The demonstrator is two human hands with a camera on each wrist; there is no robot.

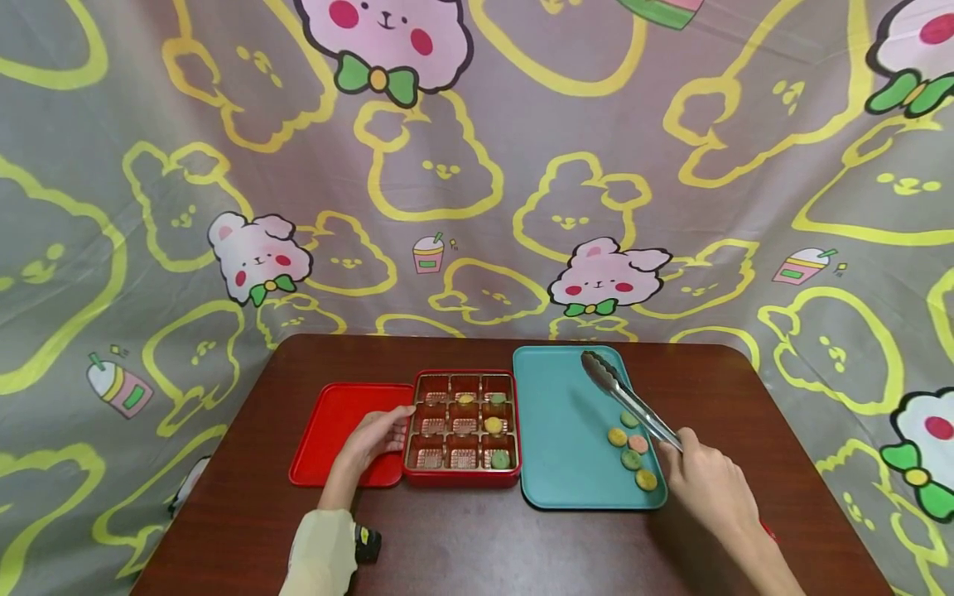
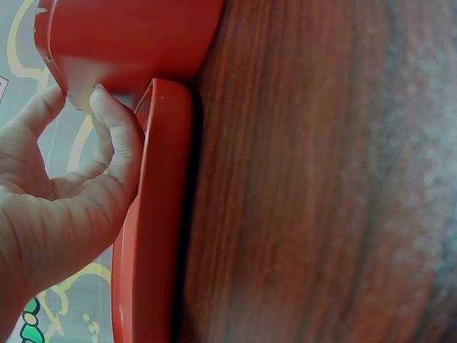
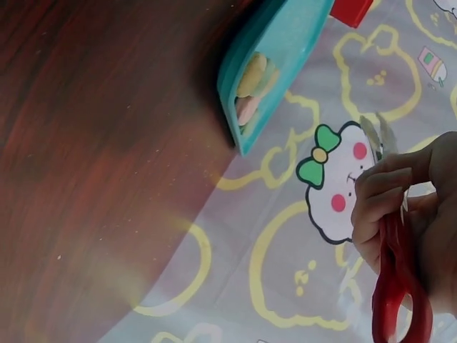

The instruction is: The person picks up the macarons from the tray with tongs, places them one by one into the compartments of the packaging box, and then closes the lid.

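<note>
My left hand [image 1: 378, 434] holds the left side of a red nine-compartment box [image 1: 463, 478], thumb and curled fingers at its edge in the left wrist view. Small round cookie-like pieces, yellow and green, lie in the box's right column, plus a yellow one in the back middle compartment. With my right hand [image 1: 711, 480] I grip metal tongs [image 1: 633, 404] with red loop handles [image 3: 389, 311]. Their scalloped tips hang over a teal tray [image 1: 570, 447]; no piece shows between them. Several round green, yellow and pink pieces [image 1: 637, 444] lie toward the tray's right side.
A shallow red tray or lid [image 1: 339, 422] lies left of the box, under my left hand. All stand on a dark brown wooden table [image 1: 462, 538]. A patterned cloth [image 1: 477, 248] hangs behind and along both sides.
</note>
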